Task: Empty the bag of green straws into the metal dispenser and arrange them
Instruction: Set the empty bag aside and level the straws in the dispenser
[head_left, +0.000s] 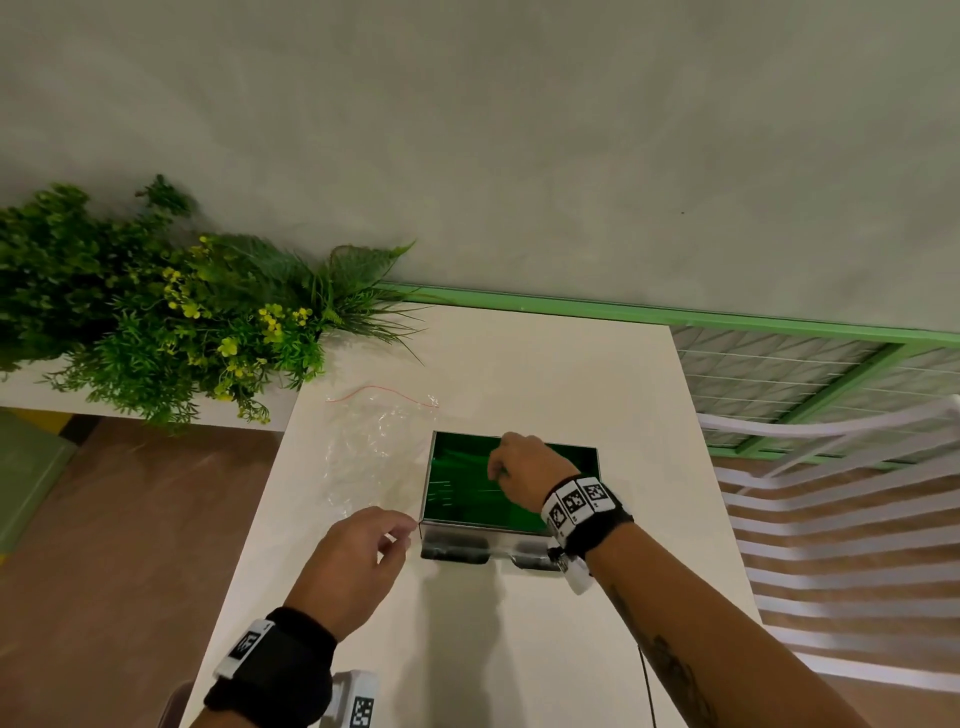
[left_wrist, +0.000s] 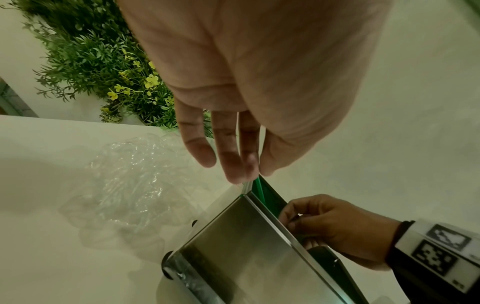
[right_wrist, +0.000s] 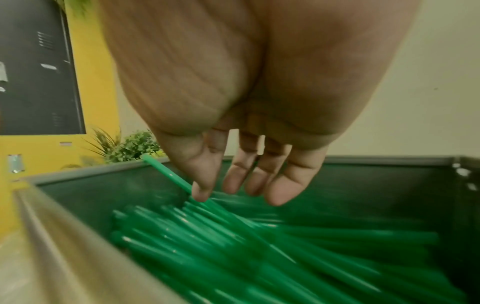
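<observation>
Right hand (head_left: 524, 473) among straws (right_wrist: 259, 257); no legible writing.

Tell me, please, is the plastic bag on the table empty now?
Empty: the clear bag lies flat and crumpled, with no green inside; the straws are in the dispenser.

Head view: from above, I look down on the table (head_left: 519, 649) and metal dispenser (head_left: 511, 480). Wrist views: close along my fingers; both share the dispenser's open top.
</observation>
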